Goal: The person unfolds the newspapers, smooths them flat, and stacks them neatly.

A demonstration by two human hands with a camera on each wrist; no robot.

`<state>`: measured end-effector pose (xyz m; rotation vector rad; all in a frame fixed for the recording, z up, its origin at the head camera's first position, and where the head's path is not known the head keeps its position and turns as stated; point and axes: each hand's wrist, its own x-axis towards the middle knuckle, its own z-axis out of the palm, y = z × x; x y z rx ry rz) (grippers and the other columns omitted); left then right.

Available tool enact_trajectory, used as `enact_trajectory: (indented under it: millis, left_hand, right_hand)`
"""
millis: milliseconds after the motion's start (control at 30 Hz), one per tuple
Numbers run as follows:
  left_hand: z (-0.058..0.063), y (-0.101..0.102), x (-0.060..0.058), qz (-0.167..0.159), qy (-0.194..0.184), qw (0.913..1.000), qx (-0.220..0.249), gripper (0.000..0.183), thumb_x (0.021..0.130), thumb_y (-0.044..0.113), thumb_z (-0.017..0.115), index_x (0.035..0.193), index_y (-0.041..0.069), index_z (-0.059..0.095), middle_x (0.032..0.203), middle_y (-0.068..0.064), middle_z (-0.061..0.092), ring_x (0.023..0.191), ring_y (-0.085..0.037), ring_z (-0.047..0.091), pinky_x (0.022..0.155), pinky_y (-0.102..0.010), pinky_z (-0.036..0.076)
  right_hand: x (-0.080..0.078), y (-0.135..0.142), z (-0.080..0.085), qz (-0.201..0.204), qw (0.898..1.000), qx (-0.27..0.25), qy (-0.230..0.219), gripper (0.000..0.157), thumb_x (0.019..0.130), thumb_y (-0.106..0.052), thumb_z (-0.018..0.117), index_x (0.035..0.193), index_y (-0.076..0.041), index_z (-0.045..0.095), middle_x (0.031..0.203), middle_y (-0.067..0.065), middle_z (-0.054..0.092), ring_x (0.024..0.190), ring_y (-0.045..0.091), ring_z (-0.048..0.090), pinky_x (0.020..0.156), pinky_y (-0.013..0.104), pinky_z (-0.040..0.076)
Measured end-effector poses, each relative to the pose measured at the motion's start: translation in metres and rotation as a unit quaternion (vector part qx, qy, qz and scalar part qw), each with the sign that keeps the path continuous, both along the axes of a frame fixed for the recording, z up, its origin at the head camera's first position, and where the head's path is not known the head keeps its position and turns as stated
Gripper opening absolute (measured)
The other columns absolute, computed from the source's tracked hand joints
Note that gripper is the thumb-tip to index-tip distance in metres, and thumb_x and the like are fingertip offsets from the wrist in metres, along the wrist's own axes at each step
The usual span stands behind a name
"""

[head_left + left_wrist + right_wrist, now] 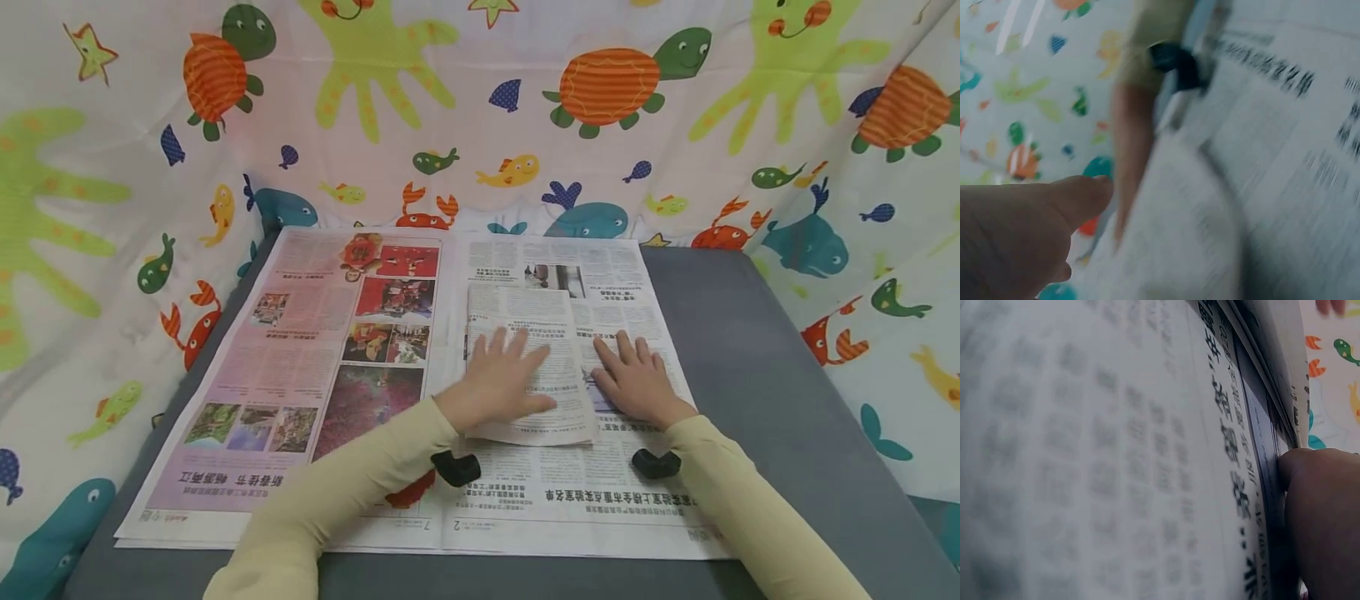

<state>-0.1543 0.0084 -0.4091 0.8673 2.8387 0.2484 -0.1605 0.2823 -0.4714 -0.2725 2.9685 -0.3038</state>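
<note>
A folded piece of newspaper [543, 333] lies on the right page of a spread-out newspaper [510, 521]. My left hand [495, 379] is over this folded piece, fingers spread and thumb out to the side; whether it touches the paper I cannot tell. Just right of the folded piece, my right hand [636, 379] rests on the open page with its fingers extended. In the left wrist view, blurred paper [1179, 219] rises beside the left thumb [1085, 197]. Close up in the right wrist view, part of the right hand [1329, 512] borders the printed paper [1116, 456].
Beneath the newspaper is a grey table [727, 350], showing along both sides and the front. A white cloth [465, 100] printed with sea animals hangs behind and around it. Black bands [457, 468] are worn at both wrists.
</note>
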Motion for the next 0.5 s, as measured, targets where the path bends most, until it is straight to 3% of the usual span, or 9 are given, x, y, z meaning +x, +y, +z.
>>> enact_trajectory:
  millis: [67, 167, 300, 500]
  left_hand:
    - [-0.011, 0.02, 0.01, -0.034, -0.005, 0.9992, -0.022, 0.09, 0.088, 0.073, 0.061, 0.161, 0.028, 0.033, 0.169, -0.014, 0.025, 0.154, -0.046, 0.024, 0.12, -0.067, 0.024]
    - [-0.026, 0.035, 0.018, -0.052, -0.013, 0.9977, -0.042, 0.097, 0.083, 0.076, 0.064, 0.161, 0.03, 0.031, 0.169, -0.013, 0.026, 0.153, -0.045, 0.026, 0.117, -0.067, 0.027]
    - [-0.041, 0.039, 0.017, -0.046, -0.025, 0.998, -0.035, 0.101, 0.081, 0.077, 0.067, 0.162, 0.031, 0.03, 0.169, -0.014, 0.025, 0.154, -0.047, 0.024, 0.115, -0.071, 0.027]
    - [-0.048, 0.035, 0.017, -0.054, -0.023, 0.998, -0.025, 0.1, 0.081, 0.079, 0.064, 0.161, 0.03, 0.032, 0.169, -0.015, 0.025, 0.154, -0.049, 0.024, 0.113, -0.074, 0.029]
  right_hand:
    - [-0.001, -0.001, -0.003, -0.002, 1.0, 0.002, 0.001, 0.065, 0.109, -0.044, 0.035, 0.164, -0.011, 0.022, 0.168, 0.031, 0.006, 0.152, 0.06, 0.002, 0.117, 0.078, 0.008]
    - [-0.002, 0.0, -0.006, -0.004, 1.0, 0.008, 0.003, 0.065, 0.109, -0.045, 0.034, 0.164, -0.012, 0.021, 0.168, 0.031, 0.006, 0.152, 0.06, 0.002, 0.117, 0.077, 0.009]
    - [-0.003, 0.001, -0.007, -0.004, 1.0, 0.009, 0.005, 0.066, 0.109, -0.047, 0.033, 0.164, -0.012, 0.02, 0.169, 0.03, 0.005, 0.153, 0.06, 0.002, 0.117, 0.077, 0.008]
    - [-0.002, 0.0, -0.005, -0.004, 1.0, 0.011, 0.003, 0.066, 0.109, -0.046, 0.033, 0.164, -0.011, 0.02, 0.169, 0.03, 0.005, 0.153, 0.06, 0.001, 0.117, 0.077, 0.008]
